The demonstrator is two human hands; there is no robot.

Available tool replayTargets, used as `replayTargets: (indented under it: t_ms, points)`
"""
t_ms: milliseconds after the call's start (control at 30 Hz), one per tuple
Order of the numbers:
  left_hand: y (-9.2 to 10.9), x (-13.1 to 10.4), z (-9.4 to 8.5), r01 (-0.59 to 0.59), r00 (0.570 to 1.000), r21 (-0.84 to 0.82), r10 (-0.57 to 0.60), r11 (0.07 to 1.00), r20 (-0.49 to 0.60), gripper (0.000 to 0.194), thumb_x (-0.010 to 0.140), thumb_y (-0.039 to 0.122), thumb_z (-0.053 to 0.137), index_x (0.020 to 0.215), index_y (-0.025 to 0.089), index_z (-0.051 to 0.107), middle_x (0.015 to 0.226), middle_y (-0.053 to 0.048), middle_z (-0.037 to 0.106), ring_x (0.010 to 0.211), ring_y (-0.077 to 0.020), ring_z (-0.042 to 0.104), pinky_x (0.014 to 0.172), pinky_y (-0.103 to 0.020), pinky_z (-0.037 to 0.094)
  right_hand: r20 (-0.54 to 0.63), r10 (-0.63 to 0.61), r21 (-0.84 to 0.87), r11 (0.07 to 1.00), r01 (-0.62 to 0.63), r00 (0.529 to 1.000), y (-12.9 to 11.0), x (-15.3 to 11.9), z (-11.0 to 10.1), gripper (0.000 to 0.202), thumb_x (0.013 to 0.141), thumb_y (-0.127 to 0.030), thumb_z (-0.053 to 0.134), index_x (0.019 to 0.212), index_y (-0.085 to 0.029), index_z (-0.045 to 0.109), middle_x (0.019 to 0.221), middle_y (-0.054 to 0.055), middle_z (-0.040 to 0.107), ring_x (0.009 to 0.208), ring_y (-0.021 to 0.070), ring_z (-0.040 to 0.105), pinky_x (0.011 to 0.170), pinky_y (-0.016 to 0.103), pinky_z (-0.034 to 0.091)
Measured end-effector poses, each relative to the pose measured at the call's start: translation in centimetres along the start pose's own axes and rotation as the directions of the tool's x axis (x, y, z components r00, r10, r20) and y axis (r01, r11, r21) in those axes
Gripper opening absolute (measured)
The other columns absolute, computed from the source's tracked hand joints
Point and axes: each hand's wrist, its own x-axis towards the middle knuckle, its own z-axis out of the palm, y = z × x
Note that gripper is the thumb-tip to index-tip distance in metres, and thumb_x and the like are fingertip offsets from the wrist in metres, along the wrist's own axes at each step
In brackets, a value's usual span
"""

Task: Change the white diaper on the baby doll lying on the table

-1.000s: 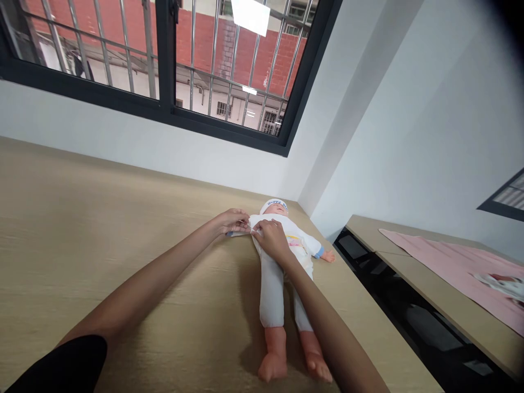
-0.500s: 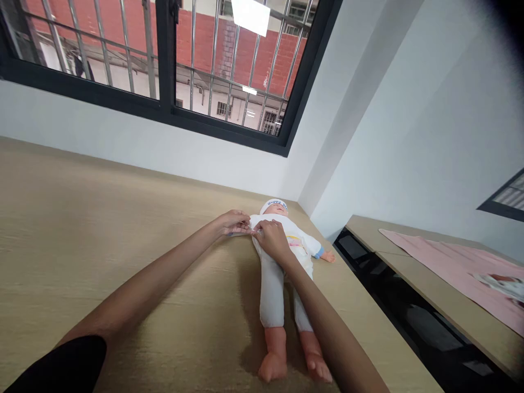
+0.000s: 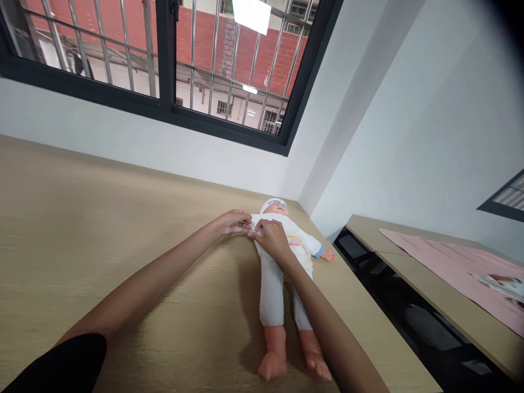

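Observation:
A baby doll (image 3: 272,295) lies on its back on the wooden table, head toward the window wall and bare feet toward me. It wears a white cap (image 3: 273,202) with blue lettering, white trousers and a white top (image 3: 301,232) with blue cuffs. At the left edge of the top, near the doll's armpit, my left hand (image 3: 235,222) pinches the white cloth, fingertips together. My right hand (image 3: 270,237) rests over the chest, its thumb and fingers closed on the same edge. Any small tie or fastener between the fingertips is too small to make out.
The wooden tabletop (image 3: 123,218) runs along the wall below a barred window (image 3: 229,71). Past a dark gap on the right stands another table (image 3: 364,229) with a pink cloth (image 3: 442,262) on it. A white and brown item (image 3: 501,284) lies on that cloth.
My right hand's fingertips have shifted slightly left, closer to my left hand, at the edge of the top. The doll stays in place.

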Motion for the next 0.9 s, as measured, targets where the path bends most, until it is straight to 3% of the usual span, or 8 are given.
replayTargets:
  t_ms: [467,633,700,833,900]
  points:
    - [0.24,0.04,0.26,0.048,0.988,-0.091,-0.061,0.995,-0.143,0.017,0.060,0.001,0.059,0.054,0.014,0.050,0.048,0.005,0.049,0.047,-0.0043,0.046,0.061,-0.019,0.053,0.018,-0.006,0.001,1.000,0.006,1.000,-0.58,0.05,-0.87,0.007,0.079,-0.024,0.057,0.075,-0.020,0.062,0.084,0.001,0.068,0.084,0.0190,0.058,0.092,0.037,0.032]
    - [0.40,0.04,-0.09,0.066,0.986,-0.089,-0.079,0.994,-0.147,0.017,0.060,0.000,0.060,0.053,0.014,0.052,0.049,0.002,0.052,0.052,-0.0082,0.053,0.065,-0.023,0.056,0.033,-0.020,-0.022,1.000,0.021,0.999,-0.47,-0.02,-0.70,0.005,0.077,-0.020,0.056,0.075,-0.021,0.060,0.084,0.000,0.067,0.085,0.0176,0.058,0.096,0.039,0.029]
    - [0.44,-0.03,-0.05,0.060,0.986,-0.091,-0.074,0.994,-0.150,0.017,0.062,0.000,0.058,0.053,0.013,0.053,0.053,0.001,0.055,0.057,-0.0092,0.056,0.069,-0.023,0.056,0.026,-0.025,-0.033,0.999,0.025,0.999,-0.41,-0.08,-0.58,0.002,0.076,-0.022,0.058,0.076,-0.021,0.059,0.085,0.000,0.066,0.086,0.0175,0.057,0.097,0.039,0.028]
    - [0.51,-0.13,0.28,0.066,0.983,-0.107,-0.083,0.992,-0.162,0.019,0.062,-0.001,0.058,0.051,0.013,0.052,0.053,0.000,0.055,0.060,-0.0102,0.058,0.072,-0.023,0.056,-0.014,-0.021,-0.075,0.997,0.020,1.000,-0.36,-0.14,-0.36,0.016,0.077,-0.035,0.060,0.076,-0.020,0.057,0.084,0.001,0.064,0.086,0.0184,0.056,0.096,0.038,0.030]
    - [0.58,-0.23,0.45,0.052,0.987,-0.117,-0.069,0.992,-0.142,0.020,0.062,-0.001,0.059,0.050,0.013,0.050,0.053,0.000,0.054,0.060,-0.0104,0.058,0.073,-0.024,0.056,-0.038,-0.010,-0.109,0.994,0.006,0.999,-0.35,-0.09,-0.32,0.016,0.081,-0.033,0.054,0.075,-0.019,0.057,0.083,0.003,0.063,0.085,0.0180,0.055,0.095,0.037,0.030]
